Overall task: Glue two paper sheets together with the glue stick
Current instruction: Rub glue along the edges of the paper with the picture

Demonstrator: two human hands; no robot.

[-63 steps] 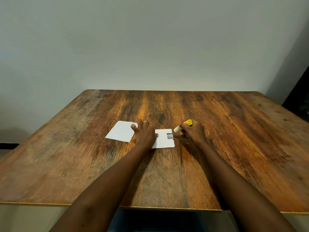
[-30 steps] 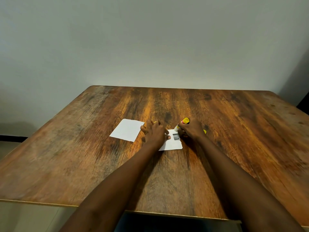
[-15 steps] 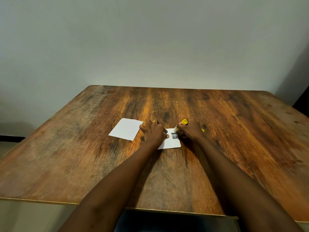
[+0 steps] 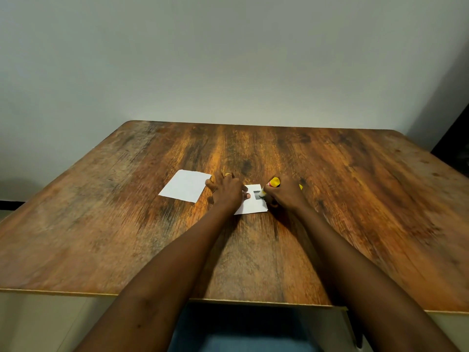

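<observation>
Worked at a wooden table (image 4: 355, 199). Left one paper sheet (image 4: 184, 189) lying flat, left of centre. Pressed the second sheet (image 4: 253, 208), near and to the right of the first, flat under the left hand (image 4: 225, 194), fingers spread. Curled the right hand (image 4: 285, 198) round the glue stick (image 4: 273, 182), tip down on that sheet's right part. Wore a ring (image 4: 228, 175) on the left hand.

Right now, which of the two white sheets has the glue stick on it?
The right sheet, pinned under the left hand; the right hand holds the tip of the glue stick on it. The left sheet lies bare.
</observation>
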